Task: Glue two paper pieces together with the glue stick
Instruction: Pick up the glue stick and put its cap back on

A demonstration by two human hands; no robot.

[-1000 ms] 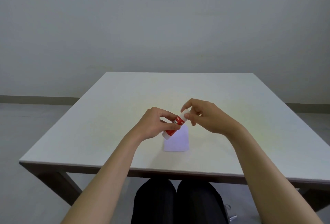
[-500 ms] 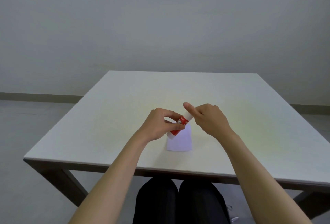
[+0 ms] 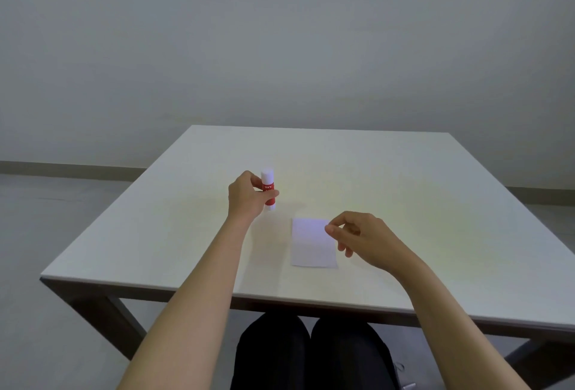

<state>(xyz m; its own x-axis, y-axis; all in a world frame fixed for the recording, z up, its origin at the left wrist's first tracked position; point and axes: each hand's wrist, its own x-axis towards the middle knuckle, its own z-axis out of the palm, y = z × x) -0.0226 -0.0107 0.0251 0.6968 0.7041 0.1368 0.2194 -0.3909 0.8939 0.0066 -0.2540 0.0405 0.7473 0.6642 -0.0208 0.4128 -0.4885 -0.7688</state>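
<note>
A red and white glue stick (image 3: 268, 186) stands upright with its white cap on, gripped by my left hand (image 3: 247, 198), to the left of the paper and at or just above the tabletop. A small white paper (image 3: 311, 245) lies flat on the table near the front edge. My right hand (image 3: 357, 235) hovers at the paper's right edge with thumb and forefinger pinched close together and the other fingers loose. Whether the fingertips touch the paper I cannot tell. Only one paper outline shows.
The white square table (image 3: 404, 178) has dark legs and stands before a plain grey wall. Its front edge runs just behind my dark-clad knees (image 3: 311, 355). Grey floor lies on both sides.
Both hands were together on the glue stick above the paper. Now my left hand has carried the capped stick to the left and stood it upright, and my right hand has dropped to the paper's right edge.
</note>
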